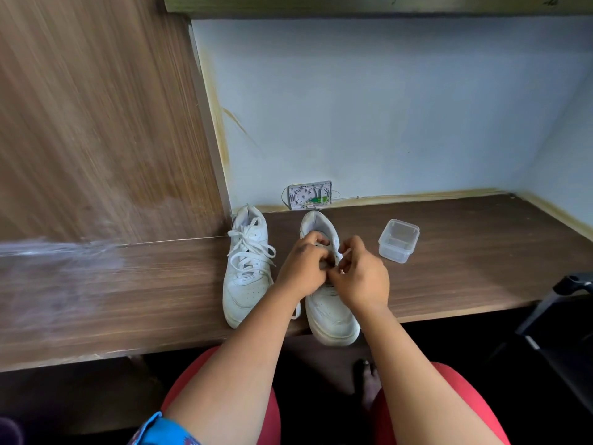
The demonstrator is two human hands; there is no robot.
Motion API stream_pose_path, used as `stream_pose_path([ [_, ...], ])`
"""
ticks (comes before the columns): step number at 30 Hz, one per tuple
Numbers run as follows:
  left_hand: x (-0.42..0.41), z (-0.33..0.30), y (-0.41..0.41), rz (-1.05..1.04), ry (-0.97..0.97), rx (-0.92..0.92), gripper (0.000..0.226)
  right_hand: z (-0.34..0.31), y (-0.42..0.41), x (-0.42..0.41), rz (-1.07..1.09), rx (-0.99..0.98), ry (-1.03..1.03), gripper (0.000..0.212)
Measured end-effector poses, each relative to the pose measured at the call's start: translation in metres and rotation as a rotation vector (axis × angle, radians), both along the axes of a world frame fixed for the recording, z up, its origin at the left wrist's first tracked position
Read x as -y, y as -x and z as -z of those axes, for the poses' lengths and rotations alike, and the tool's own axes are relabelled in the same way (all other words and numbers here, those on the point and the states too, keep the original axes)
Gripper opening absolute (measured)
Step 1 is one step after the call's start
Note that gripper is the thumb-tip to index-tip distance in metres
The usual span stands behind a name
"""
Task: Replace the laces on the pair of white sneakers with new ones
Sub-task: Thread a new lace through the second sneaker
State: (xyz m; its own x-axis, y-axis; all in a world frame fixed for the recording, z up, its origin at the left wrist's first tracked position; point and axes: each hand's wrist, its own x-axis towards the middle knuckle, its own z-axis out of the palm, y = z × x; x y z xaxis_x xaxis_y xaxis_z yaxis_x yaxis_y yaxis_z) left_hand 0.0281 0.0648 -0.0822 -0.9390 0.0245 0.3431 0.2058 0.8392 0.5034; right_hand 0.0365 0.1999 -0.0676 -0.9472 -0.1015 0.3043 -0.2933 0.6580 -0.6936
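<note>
Both hands (333,274) pinching lace on right sneaker (332,313), toe toward person.

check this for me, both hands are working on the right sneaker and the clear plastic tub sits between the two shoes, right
Not quite. The head view shows the clear plastic tub to the right of both shoes, not between them. Both hands, left and right, are on the right sneaker.

a clear plastic box (399,240) with its lid on sits on the wooden desk (465,261), right of the middle and nearer the back edge. a small white wall box (310,194) with green parts inside stands open where the desk's back edge meets the pale wall (385,107). a wooden panel (96,117) rises at the left. a black chair (561,332) shows past the front right corner.
</note>
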Motion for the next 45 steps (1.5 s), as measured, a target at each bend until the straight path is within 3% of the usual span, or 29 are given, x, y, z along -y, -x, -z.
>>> stream_pose_path([
  [2, -0.001, 0.001, 0.001, -0.012, -0.049, 0.002, 0.012, 0.002, -0.002, 0.005, 0.036, -0.03, -0.026, 0.033],
  [4, -0.001, 0.002, 0.001, -0.016, -0.08, 0.002, 0.015, 0.005, -0.002, 0.006, 0.074, -0.003, 0.113, 0.037],
  [9, -0.002, 0.004, 0.0, -0.003, -0.096, 0.013, 0.015, 0.005, 0.005, 0.0, -0.08, 0.034, 0.342, 0.033],
  [12, -0.001, 0.005, 0.001, -0.012, -0.143, -0.003, 0.011, 0.005, 0.012, -0.01, 0.052, 0.104, 0.475, 0.031],
  [17, -0.005, 0.008, -0.002, -0.061, -0.244, -0.066, 0.003, 0.008, 0.018, -0.025, -0.051, 0.394, 0.451, 0.033],
  [22, -0.006, 0.008, -0.001, -0.084, -0.216, -0.074, 0.006, 0.009, 0.013, -0.02, 0.0, 0.266, 0.262, 0.034],
  [29, -0.005, 0.005, -0.004, -0.089, -0.233, -0.06, 0.006, 0.008, 0.016, -0.017, 0.115, 0.324, 0.196, 0.011],
  [34, -0.003, 0.0, -0.005, -0.08, -0.259, -0.08, 0.012, 0.006, 0.022, -0.023, 0.168, 0.385, 0.295, 0.019],
  [37, -0.003, -0.001, -0.007, -0.058, -0.167, -0.066, 0.006, 0.005, 0.02, -0.02, 0.055, 0.363, 0.188, 0.029],
  [39, -0.002, 0.002, -0.006, -0.014, -0.013, -0.056, 0.015, 0.007, 0.017, -0.016, 0.012, 0.365, 0.15, 0.026],
  [42, -0.003, 0.001, -0.004, 0.018, 0.105, -0.006, 0.018, 0.008, 0.017, -0.017, 0.017, 0.38, 0.188, 0.018],
  [45, -0.002, -0.002, -0.004, 0.018, 0.062, 0.025, 0.016, 0.006, 0.019, -0.017, 0.026, 0.469, 0.307, 0.022],
])
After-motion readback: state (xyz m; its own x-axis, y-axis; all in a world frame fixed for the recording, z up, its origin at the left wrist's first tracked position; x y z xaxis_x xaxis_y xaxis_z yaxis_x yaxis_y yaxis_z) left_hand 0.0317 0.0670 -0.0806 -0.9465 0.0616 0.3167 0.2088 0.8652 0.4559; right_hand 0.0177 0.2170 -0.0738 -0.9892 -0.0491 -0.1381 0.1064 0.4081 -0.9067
